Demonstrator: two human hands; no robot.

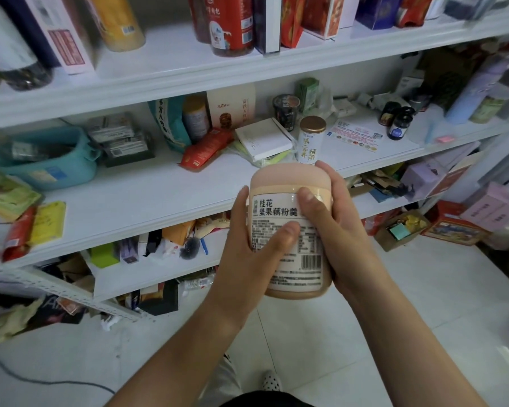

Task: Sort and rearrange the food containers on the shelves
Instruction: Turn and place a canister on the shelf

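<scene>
peach-pink jar [288, 230], domed lid on, white printed label facing the camera, upright, just before the middle shelf [159, 198]

Brightness: your view is evenly lit by soft indoor light, nothing blown out.
Source: lamp out of frame; you can't tell where it sits.
Shadows: dark bands under each shelf board [159, 195]; the lower shelves [147, 277] go dim toward the back.
Glare: faint sheen streaks on the floor tiles [423, 333] at your right; none on the jar [297, 259].
Focus: jar label sharp at centre, large print readable, fine print soft.
Blur: dark bottle [9, 48] top left and pale blue bottle [479, 86] far right are smeared.
Distortion: wide-angle; shelf boards slant and bow toward the edges.
</scene>
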